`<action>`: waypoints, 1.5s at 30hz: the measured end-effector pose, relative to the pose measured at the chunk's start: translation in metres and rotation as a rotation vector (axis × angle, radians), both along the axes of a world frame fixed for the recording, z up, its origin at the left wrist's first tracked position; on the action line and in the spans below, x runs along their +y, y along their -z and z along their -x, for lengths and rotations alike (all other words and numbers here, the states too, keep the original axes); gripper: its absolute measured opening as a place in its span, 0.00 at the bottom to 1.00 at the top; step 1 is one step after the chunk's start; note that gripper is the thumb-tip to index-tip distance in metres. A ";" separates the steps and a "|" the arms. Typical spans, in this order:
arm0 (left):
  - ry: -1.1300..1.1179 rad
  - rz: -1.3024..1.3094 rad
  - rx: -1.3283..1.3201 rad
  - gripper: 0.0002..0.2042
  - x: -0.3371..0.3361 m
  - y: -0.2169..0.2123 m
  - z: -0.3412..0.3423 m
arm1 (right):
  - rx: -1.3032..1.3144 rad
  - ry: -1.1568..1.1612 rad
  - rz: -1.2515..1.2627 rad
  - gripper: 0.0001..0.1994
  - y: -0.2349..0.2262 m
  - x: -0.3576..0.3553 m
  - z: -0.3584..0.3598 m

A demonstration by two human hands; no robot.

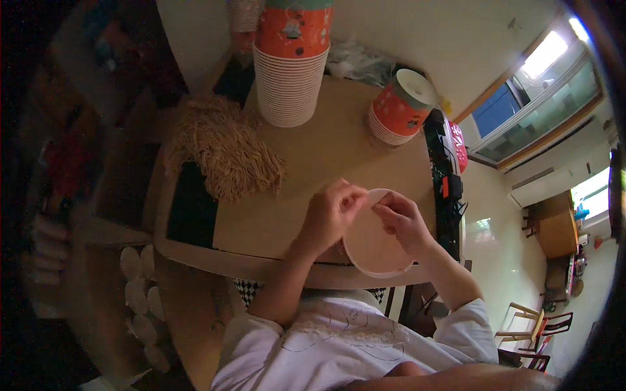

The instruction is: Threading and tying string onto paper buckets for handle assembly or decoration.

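My left hand (330,215) and my right hand (402,221) meet over a round pale paper cup (372,251) whose open mouth faces up at the table's near edge. Both sets of fingers pinch at the cup's far rim, thumbs and fingertips almost touching. What lies between the fingertips is too small to tell. A heap of thin tan wooden sticks (225,146) rests on the table to the left of my hands. White sleeves cover my upper arms at the bottom of the picture.
A tall stack of orange-and-white paper cups (290,65) stands at the table's (313,156) far side, a shorter tilted stack (401,107) to its right. A black crate (447,189) borders the table on the right. Round white lids (140,293) lie lower left. Wooden chairs (535,322) stand at right.
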State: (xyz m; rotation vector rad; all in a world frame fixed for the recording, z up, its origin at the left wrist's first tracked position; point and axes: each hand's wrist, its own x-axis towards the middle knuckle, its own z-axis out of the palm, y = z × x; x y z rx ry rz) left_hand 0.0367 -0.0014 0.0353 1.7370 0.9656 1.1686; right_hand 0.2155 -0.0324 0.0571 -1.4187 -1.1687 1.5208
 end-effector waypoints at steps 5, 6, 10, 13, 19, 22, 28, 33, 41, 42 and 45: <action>0.054 0.092 -0.109 0.09 0.034 0.043 -0.005 | 0.247 0.027 0.257 0.06 0.031 0.009 -0.012; 0.147 0.134 -0.105 0.11 0.037 0.046 -0.007 | 0.326 0.035 0.286 0.06 0.040 0.010 -0.015; 0.263 0.376 -0.150 0.13 0.032 0.052 -0.009 | 0.344 0.098 0.337 0.07 0.040 0.009 -0.008; 0.276 0.293 -0.106 0.13 0.029 0.053 -0.008 | 0.334 0.107 0.321 0.07 0.038 0.010 -0.005; 0.158 0.217 -0.096 0.14 0.018 0.050 -0.007 | 0.318 0.110 0.319 0.07 0.038 0.011 -0.004; 0.135 0.244 -0.093 0.15 0.013 0.052 -0.008 | 0.309 0.112 0.319 0.08 0.035 0.011 -0.002; 0.122 0.230 -0.121 0.15 0.007 0.043 -0.008 | 0.319 0.140 0.322 0.09 0.035 0.007 -0.002; 0.121 0.249 -0.122 0.14 0.008 0.044 -0.008 | 0.307 0.201 0.311 0.06 0.027 0.000 0.003; 0.124 0.202 -0.118 0.12 0.016 0.054 -0.011 | 0.205 0.190 0.356 0.03 0.011 0.000 0.012; 0.122 0.197 -0.117 0.12 0.016 0.053 -0.012 | 0.225 0.169 0.353 0.03 0.013 0.001 0.011; 0.134 0.140 -0.100 0.11 0.017 0.056 -0.014 | 0.254 0.156 0.334 0.04 0.016 0.002 0.009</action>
